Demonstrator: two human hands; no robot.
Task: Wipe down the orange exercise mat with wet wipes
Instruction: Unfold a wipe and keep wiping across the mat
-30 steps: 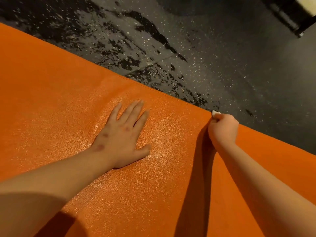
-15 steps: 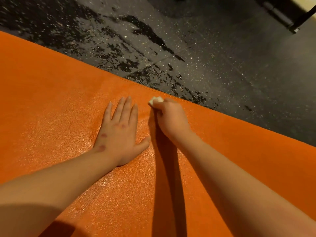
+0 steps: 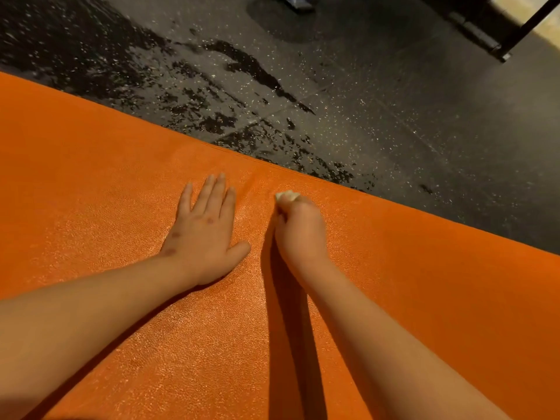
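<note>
The orange exercise mat [image 3: 424, 298] fills the lower part of the head view, its far edge running diagonally from upper left to lower right. My left hand [image 3: 206, 234] lies flat on the mat with fingers straight and together. Just to its right, my right hand [image 3: 300, 231] is curled around a small white wet wipe [image 3: 286, 196], which pokes out past the knuckles and presses on the mat a little inside the far edge. Most of the wipe is hidden in the fist.
Beyond the mat lies dark speckled rubber floor [image 3: 394, 101] with wet black patches. A black metal frame [image 3: 521, 28] stands at the top right. A shoe [image 3: 298, 3] of another person shows at the top edge.
My right hand has swept the wipe leftward along the mat's far edge to beside my left hand, then drawn slightly back from the edge. My left hand has stayed flat in place.
</note>
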